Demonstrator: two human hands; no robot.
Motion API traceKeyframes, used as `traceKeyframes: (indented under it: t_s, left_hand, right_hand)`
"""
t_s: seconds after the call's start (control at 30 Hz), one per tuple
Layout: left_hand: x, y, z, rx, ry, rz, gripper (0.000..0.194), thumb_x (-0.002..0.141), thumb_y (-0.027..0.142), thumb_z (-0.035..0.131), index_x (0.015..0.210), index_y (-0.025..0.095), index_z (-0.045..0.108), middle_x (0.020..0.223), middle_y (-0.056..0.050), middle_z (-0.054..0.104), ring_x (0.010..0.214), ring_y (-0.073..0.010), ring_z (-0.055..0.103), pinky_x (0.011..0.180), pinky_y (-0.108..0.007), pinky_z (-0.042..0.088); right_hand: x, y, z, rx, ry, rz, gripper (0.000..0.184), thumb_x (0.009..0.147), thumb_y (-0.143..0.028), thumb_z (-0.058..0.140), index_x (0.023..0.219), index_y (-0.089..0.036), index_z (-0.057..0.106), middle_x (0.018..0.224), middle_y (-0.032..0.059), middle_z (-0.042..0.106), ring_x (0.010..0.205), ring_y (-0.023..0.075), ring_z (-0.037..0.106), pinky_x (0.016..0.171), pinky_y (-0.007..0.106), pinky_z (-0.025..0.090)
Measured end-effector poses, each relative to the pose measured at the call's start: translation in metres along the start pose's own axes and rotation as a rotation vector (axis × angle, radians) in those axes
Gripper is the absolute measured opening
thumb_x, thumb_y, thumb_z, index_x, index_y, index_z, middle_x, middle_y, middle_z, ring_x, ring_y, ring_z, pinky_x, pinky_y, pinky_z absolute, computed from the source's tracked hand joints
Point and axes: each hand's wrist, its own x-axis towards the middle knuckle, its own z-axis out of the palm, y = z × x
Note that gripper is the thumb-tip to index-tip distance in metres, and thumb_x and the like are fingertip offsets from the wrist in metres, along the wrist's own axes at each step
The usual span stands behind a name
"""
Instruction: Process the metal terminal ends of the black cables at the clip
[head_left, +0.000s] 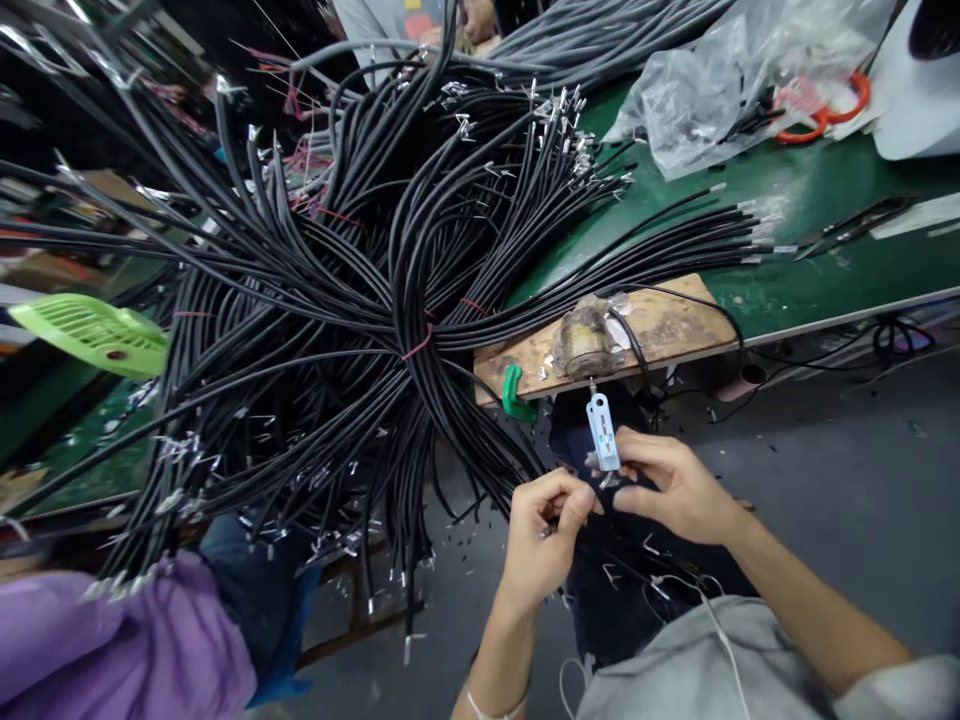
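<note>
My left hand [546, 530] is closed in a pinch, thumb against bent fingers, below the wooden board. A black cable from the bundle [420, 330] runs toward it and seems to be in its grip; the cable's end is mostly hidden. Close by on the right is my right hand [679, 490], its thumb apart from the fingers. Its fingertips are beside and partly behind a light blue plastic clip [603, 435]. That clip hangs from a metal tip on a taped, rounded block [586, 342]. Small silvery bits show just under the clip, too blurred to identify.
The wooden board [675, 325] lies at the edge of the green table [810, 280], near a green clamp [516, 392]. Farther back are scissors with orange handles [825, 115], a dark cutting tool [855, 225] and plastic bags [697, 95]. A purple-sleeved person [127, 640] sits at left.
</note>
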Motion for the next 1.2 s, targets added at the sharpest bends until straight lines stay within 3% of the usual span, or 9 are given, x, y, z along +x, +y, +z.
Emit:
traceKeyframes:
  t_s: [0.1, 0.17, 0.3, 0.4, 0.5, 0.6, 0.8, 0.97, 1.2]
  left_hand:
    - [-0.001, -0.001, -0.002, -0.007, 0.011, -0.019, 0.034, 0.088, 0.037, 0.058, 0.063, 0.013, 0.063, 0.054, 0.002, 0.048, 0.048, -0.0066, 0.038, 0.046, -0.02, 0.027]
    - [0.0, -0.002, -0.003, -0.03, -0.019, 0.045, 0.029, 0.086, 0.034, 0.062, 0.066, 0.013, 0.064, 0.057, 0.001, 0.051, 0.049, -0.0073, 0.041, 0.046, -0.02, 0.029]
    - [0.006, 0.0, -0.002, -0.014, -0.027, 0.222, 0.017, 0.081, 0.025, 0.068, 0.068, 0.015, 0.064, 0.063, 0.001, 0.052, 0.057, -0.0094, 0.045, 0.052, -0.021, 0.032]
    - [0.007, 0.003, 0.003, 0.014, 0.019, 0.28, 0.017, 0.079, 0.022, 0.069, 0.066, 0.016, 0.06, 0.064, 0.002, 0.049, 0.059, -0.0095, 0.044, 0.054, -0.021, 0.032]
    - [0.006, 0.005, 0.004, 0.01, 0.026, 0.368, 0.013, 0.078, 0.02, 0.071, 0.07, 0.017, 0.061, 0.066, 0.002, 0.052, 0.062, -0.0106, 0.047, 0.056, -0.022, 0.035]
    - [0.005, 0.007, 0.004, -0.037, 0.057, 0.422, 0.012, 0.077, 0.02, 0.071, 0.072, 0.018, 0.061, 0.067, 0.002, 0.052, 0.062, -0.0105, 0.047, 0.057, -0.022, 0.036]
    - [0.014, 0.009, 0.007, -0.05, 0.074, 0.34, 0.016, 0.078, 0.02, 0.07, 0.068, 0.017, 0.058, 0.066, 0.002, 0.05, 0.061, -0.0099, 0.045, 0.055, -0.022, 0.033]
    - [0.016, 0.01, 0.01, -0.061, 0.036, 0.241, 0.019, 0.082, 0.021, 0.066, 0.066, 0.016, 0.058, 0.063, 0.003, 0.047, 0.058, -0.0091, 0.041, 0.054, -0.022, 0.03]
    - [0.007, 0.008, 0.003, -0.061, 0.007, 0.255, 0.014, 0.078, 0.022, 0.069, 0.067, 0.015, 0.063, 0.062, 0.001, 0.052, 0.058, -0.0097, 0.045, 0.053, -0.022, 0.033]
  right_hand:
    - [-0.008, 0.002, 0.015, -0.083, 0.135, -0.128, 0.013, 0.086, -0.02, 0.062, 0.074, -0.016, 0.066, 0.071, 0.0037, 0.06, 0.072, 0.0162, 0.05, 0.071, 0.031, 0.041]
    - [-0.009, 0.005, 0.019, 0.107, 0.109, -0.027, 0.021, 0.087, -0.027, 0.061, 0.071, -0.015, 0.065, 0.068, 0.0033, 0.058, 0.068, 0.0152, 0.05, 0.065, 0.029, 0.041]
    - [0.0, 0.01, 0.009, 0.507, -0.088, 0.318, 0.032, 0.079, -0.042, 0.069, 0.069, -0.012, 0.066, 0.06, 0.0001, 0.055, 0.055, 0.0108, 0.046, 0.053, 0.024, 0.036]
    - [0.018, 0.008, -0.001, 0.508, 0.043, 0.406, 0.03, 0.071, -0.039, 0.076, 0.064, -0.012, 0.065, 0.058, -0.0009, 0.056, 0.056, 0.0095, 0.046, 0.055, 0.023, 0.035]
    - [0.035, 0.001, -0.005, 0.55, 0.202, 0.399, 0.037, 0.074, -0.047, 0.072, 0.063, -0.012, 0.065, 0.059, -0.0006, 0.057, 0.056, 0.0091, 0.045, 0.055, 0.023, 0.035]
    - [0.044, -0.008, 0.001, 0.599, 0.15, 0.401, 0.042, 0.073, -0.052, 0.071, 0.064, -0.012, 0.065, 0.059, -0.0005, 0.056, 0.056, 0.0091, 0.045, 0.055, 0.023, 0.035]
    - [0.042, -0.007, 0.019, 0.855, 0.198, 0.395, 0.039, 0.069, -0.05, 0.077, 0.064, -0.012, 0.068, 0.057, -0.0005, 0.056, 0.053, 0.0087, 0.046, 0.051, 0.021, 0.036]
    - [0.038, 0.005, 0.023, 1.02, 0.146, 0.439, 0.04, 0.072, -0.053, 0.073, 0.068, -0.013, 0.069, 0.06, 0.0022, 0.06, 0.055, 0.0105, 0.049, 0.054, 0.023, 0.039]
    - [0.014, 0.033, 0.001, 0.855, 0.264, 0.442, 0.038, 0.078, -0.052, 0.067, 0.078, -0.015, 0.07, 0.066, 0.0034, 0.062, 0.062, 0.0123, 0.051, 0.058, 0.025, 0.038]
